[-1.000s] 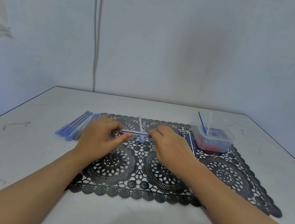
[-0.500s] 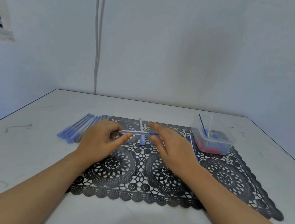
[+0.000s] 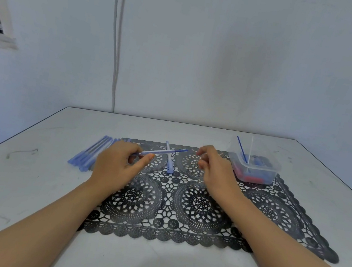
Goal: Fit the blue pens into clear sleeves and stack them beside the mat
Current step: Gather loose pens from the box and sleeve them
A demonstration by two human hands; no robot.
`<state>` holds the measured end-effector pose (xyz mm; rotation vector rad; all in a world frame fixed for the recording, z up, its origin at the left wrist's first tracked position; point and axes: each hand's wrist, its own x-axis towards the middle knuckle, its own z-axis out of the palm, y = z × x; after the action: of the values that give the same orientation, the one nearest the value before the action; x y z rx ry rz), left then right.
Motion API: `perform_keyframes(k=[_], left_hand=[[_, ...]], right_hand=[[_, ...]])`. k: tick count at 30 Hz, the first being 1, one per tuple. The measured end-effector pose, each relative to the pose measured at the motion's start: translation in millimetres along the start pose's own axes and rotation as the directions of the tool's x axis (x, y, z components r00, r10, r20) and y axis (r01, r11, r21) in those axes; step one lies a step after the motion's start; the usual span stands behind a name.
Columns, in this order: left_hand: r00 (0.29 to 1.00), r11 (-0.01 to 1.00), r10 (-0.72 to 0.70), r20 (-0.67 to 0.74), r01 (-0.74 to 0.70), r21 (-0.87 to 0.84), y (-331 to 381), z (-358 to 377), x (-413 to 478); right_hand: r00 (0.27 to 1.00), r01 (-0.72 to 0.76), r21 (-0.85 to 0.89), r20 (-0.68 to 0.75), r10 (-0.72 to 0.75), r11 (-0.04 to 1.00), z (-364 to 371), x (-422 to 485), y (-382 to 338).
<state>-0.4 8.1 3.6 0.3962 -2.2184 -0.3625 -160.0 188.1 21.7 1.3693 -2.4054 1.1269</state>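
Left hand (image 3: 118, 163): pinched a thin blue pen in a clear plastic sleeve (image 3: 162, 152) between thumb and fingers at its near end. Held it raised over the mat, with its far tip slanting toward the other hand.
Right hand (image 3: 215, 171): hovered with fingers loosely curled and gripped nothing. Fingertips near the held pen's tip but apart from it.
Loose pen: a pale blue capped pen (image 3: 169, 160) lay on the mat between the two hands, crossing under the held pen.
Stack: a row of sleeved blue pens (image 3: 90, 153) lay side by side on the white worktop (image 3: 21, 176), just left of the left hand.
Mat: a black lace-patterned placemat (image 3: 274, 212) lay spread beneath both hands.
Tub: a clear rectangular plastic tub (image 3: 266, 173) stood on the mat just right of the right hand. Held blue and red pieces, with a thin blue refill (image 3: 241, 149) leaning out.
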Motion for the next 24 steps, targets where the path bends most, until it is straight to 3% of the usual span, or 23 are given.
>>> perform_keyframes(k=[14,24], left_hand=[[1.0,1.0,-0.009,0.02,0.009,0.029,0.4,0.6,0.2],[1.0,1.0,-0.001,0.02,0.001,0.021,1.1,0.6,0.2]], right_hand=[[0.985,-0.042,-0.12,0.159,0.061,0.992,-4.3,-2.4,-4.1],[0.988,0.082,-0.187,0.143,-0.055,0.979,4.3,-0.2,-4.0]])
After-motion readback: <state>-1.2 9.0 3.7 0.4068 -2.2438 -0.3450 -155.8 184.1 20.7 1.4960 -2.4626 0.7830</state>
